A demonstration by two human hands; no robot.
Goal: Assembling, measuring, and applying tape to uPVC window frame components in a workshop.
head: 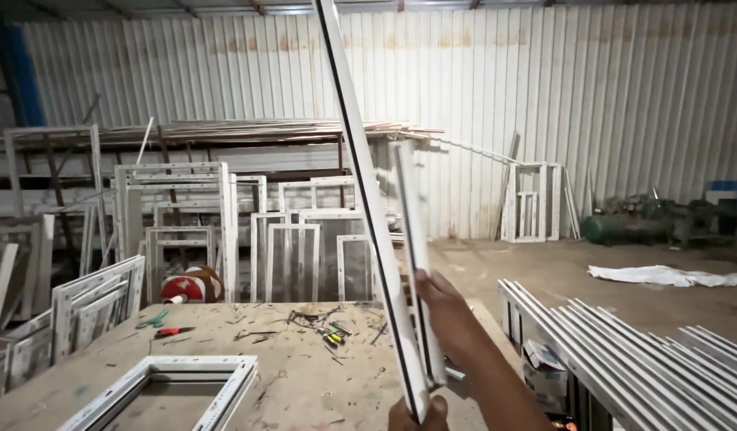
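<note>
Your left hand (417, 415), nearest the lens at 6 o'clock, pinches the foot of the long white plastic window strip with a black edge (367, 191). Its axis runs up toward 11 o'clock. Your right hand (440, 307) grips a shorter white strip (410, 239) just beside it, above the wooden surface (305, 375).

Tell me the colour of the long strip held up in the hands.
White, with a thin black edge line; the long strip shows best in the head view.
</note>
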